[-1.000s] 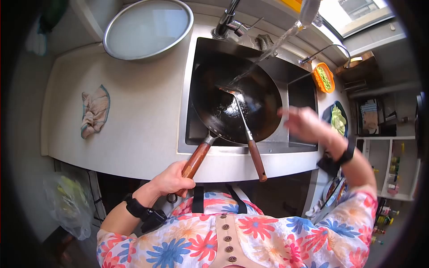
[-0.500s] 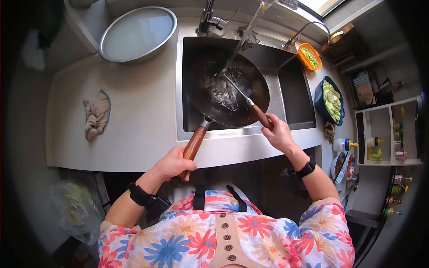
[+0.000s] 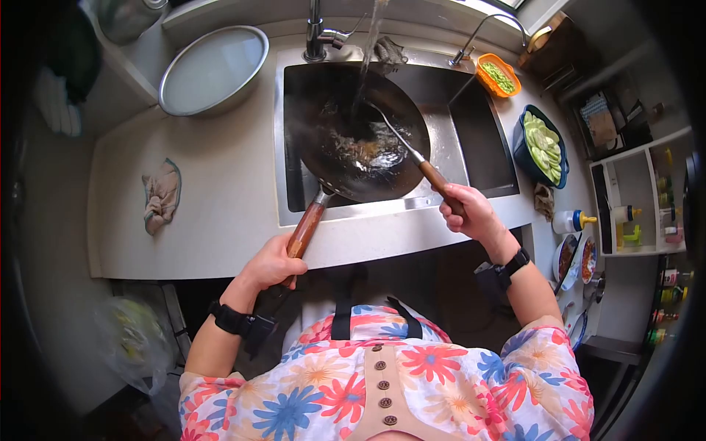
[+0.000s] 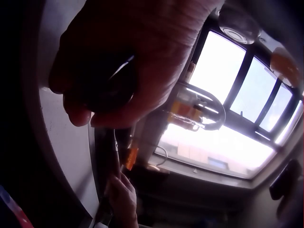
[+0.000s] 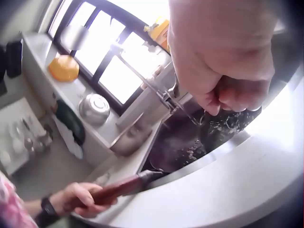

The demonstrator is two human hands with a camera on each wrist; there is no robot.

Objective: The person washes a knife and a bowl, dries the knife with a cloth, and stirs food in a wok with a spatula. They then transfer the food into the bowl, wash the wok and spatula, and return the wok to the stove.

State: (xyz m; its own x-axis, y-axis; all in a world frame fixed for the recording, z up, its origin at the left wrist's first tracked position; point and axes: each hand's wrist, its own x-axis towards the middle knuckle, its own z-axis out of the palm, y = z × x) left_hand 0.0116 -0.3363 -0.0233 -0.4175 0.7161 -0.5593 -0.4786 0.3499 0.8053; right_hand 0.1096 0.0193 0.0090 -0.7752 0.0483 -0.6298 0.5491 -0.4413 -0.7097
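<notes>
A dark wok (image 3: 413, 132) sits in the left basin of the sink, with rippling water inside it. My left hand (image 3: 272, 263) grips its wooden handle (image 3: 307, 224) over the counter's front edge. In the right wrist view that same left hand (image 5: 90, 199) has its fingers wrapped round the handle. My right hand (image 3: 471, 213) holds the brown wooden handle (image 3: 434, 176) of a wok spatula, whose metal shaft slants down into the wok. The spatula's head is hidden in the dark water. From above, a stream of water (image 3: 370, 48) falls into the wok.
Behind the sink stands a chrome faucet (image 3: 315, 37). A large metal basin (image 3: 250, 67) and a crumpled cloth (image 3: 162, 195) are on the left counter. To the right are an orange basket (image 3: 483, 75), a blue basin (image 3: 528, 158) of sliced green vegetable and a bottle (image 3: 566, 220).
My right hand reached the spatula's handle, took hold of it and lifted it from the wok's rim. Water in the wok has risen and churns. My left hand stays on the wok's handle.
</notes>
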